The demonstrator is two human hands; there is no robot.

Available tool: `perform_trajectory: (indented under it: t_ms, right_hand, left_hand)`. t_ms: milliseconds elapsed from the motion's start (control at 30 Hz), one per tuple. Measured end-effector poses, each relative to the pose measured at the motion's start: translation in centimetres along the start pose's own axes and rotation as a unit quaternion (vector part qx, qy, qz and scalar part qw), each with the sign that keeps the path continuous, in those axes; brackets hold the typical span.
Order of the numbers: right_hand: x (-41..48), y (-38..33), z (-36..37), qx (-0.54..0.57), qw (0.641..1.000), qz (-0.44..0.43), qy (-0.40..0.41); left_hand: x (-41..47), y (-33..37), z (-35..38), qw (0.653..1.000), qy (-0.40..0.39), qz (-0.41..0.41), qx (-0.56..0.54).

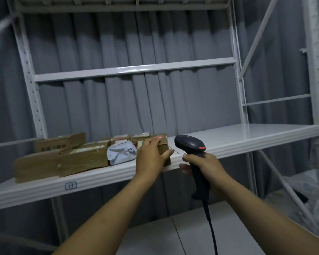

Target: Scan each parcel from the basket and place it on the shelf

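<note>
On the white shelf a small brown cardboard parcel stands near the front edge, and my left hand grips it, fingers over its top and thumb on its right side. My right hand holds the handle of a black barcode scanner with an orange trigger, just right of the parcel and in front of the shelf edge; its cable hangs down. Left of the held parcel lie a white-grey poly bag parcel and several brown boxes. The basket is out of view.
The right half of the shelf holds nothing. A higher white shelf beam runs across above. Grey curtains hang behind the rack. A second rack's uprights and braces stand at the right, with clear plastic sheeting below. A label marks the shelf front.
</note>
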State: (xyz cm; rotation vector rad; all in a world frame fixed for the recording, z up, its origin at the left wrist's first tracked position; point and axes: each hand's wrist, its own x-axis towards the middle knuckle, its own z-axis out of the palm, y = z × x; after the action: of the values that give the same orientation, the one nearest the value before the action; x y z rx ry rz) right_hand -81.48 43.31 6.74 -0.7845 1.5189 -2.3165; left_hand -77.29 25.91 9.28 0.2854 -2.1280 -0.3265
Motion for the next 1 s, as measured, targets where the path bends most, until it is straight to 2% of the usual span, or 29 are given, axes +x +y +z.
perform_trajectory:
  t_ms: [200, 367, 567, 767, 1000]
  right_hand:
    - [4.0, 0.9, -1.4, -0.007, 1.0, -0.008, 0.003]
    - [6.4, 0.9, -2.0, -0.006, 1.0, -0.016, 0.013]
    - [8.1, 0.9, -1.8, -0.021, 1.0, -0.004, 0.024]
    - [7.5, 0.4, -1.7, -0.04, 0.999, 0.001, 0.019]
    - [1.0, -0.5, -1.4, -0.071, 0.997, 0.015, 0.021]
  left_hand:
    - [5.3, -2.1, 4.7, 0.995, -0.049, 0.049, 0.068]
    - [8.7, -4.5, 7.1, 0.989, -0.034, -0.014, 0.145]
    - [10.2, -5.7, 8.9, 0.976, -0.092, -0.037, 0.192]
    - [10.4, -5.6, 7.8, 0.971, -0.152, -0.039, 0.179]
    - [5.5, -3.6, 2.2, 0.978, -0.129, 0.024, 0.16]
